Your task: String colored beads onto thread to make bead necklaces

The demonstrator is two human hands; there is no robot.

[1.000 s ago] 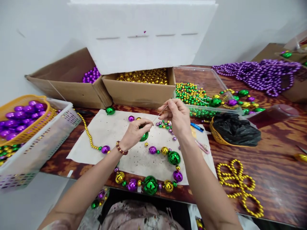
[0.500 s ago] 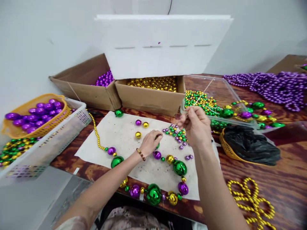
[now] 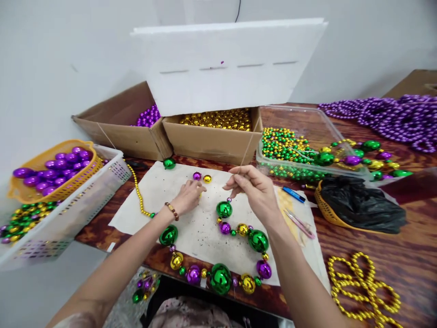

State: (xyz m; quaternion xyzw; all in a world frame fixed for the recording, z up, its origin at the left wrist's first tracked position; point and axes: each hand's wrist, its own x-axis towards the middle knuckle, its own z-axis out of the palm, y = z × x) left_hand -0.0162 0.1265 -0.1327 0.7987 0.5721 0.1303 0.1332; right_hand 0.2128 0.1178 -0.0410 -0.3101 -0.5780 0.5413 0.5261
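Note:
My right hand (image 3: 252, 189) pinches a thin string above the white cloth (image 3: 201, 246). Just under its fingers is the end of a bead strand, with a small purple bead and a green ball (image 3: 224, 209). The strand curves round the cloth's front, past a large green ball (image 3: 220, 278), toward the left. My left hand (image 3: 188, 196) reaches down over a gold ball that it mostly covers, fingers bent; whether it grips the ball is hidden. A purple ball (image 3: 197, 176) and a gold ball (image 3: 207, 179) lie just beyond it.
Cardboard boxes (image 3: 211, 139) of purple and gold beads stand behind. A clear bin (image 3: 310, 171) holds small beads. At left is a yellow basket (image 3: 51, 196) of purple balls. A blue cutter (image 3: 293, 194), pink-handled tool (image 3: 302, 225) and black bag (image 3: 362, 205) lie right.
My left hand has moved left and away from me to the loose balls. My right hand has moved left and lower, uncovering the cutter; the small loose beads beside it are no longer visible.

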